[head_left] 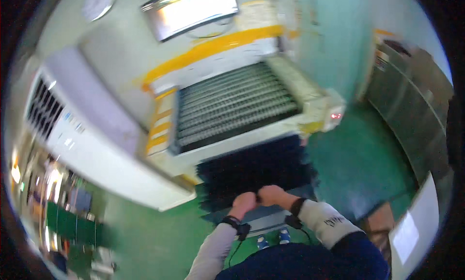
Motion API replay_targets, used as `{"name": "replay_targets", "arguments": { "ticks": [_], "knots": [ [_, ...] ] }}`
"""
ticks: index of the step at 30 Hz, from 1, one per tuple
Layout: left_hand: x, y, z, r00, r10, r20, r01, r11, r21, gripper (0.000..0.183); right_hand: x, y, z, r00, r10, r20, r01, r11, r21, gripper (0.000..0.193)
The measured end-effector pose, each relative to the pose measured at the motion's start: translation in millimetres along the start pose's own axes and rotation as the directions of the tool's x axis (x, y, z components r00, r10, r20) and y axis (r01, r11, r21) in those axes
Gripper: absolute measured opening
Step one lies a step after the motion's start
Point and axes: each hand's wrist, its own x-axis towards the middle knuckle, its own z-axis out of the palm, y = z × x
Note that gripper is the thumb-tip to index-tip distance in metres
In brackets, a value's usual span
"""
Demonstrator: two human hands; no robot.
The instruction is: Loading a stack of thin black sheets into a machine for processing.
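My left hand (245,203) and my right hand (272,195) are close together in front of me, fingers curled in. A small dark thing seems to sit between them, but blur and the fingers hide what it is. Below and beyond both hands lies a wide black mat-like surface (252,166) with ragged, bristly edges. Whether my hands touch it I cannot tell. Under its near side shows a grey-blue flat edge (271,222). Each wrist wears a black strap with a small dark device and a cable.
Past the black surface stands a pale machine with a ribbed roller bed (237,105) and yellow-striped edges. A white floor-standing air conditioner (106,149) is on the left. A screen (191,11) hangs above. At right are a metal cabinet (407,105) and a white board (419,226).
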Motion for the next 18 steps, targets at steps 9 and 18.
{"name": "replay_targets", "arguments": {
  "ticks": [9,18],
  "knots": [
    [-7.5,16.0,-8.9,0.998,-0.056,-0.019,0.055,0.998,-0.023,0.028,-0.3,0.7,-8.8,0.994,0.051,0.092,-0.046,0.997,-0.063,0.034],
    [-3.4,14.5,-8.9,0.999,-0.039,0.008,0.039,0.999,0.009,0.027,-0.2,-0.3,-11.6,0.993,0.07,0.097,-0.065,0.996,-0.058,0.031]
  ]
}}
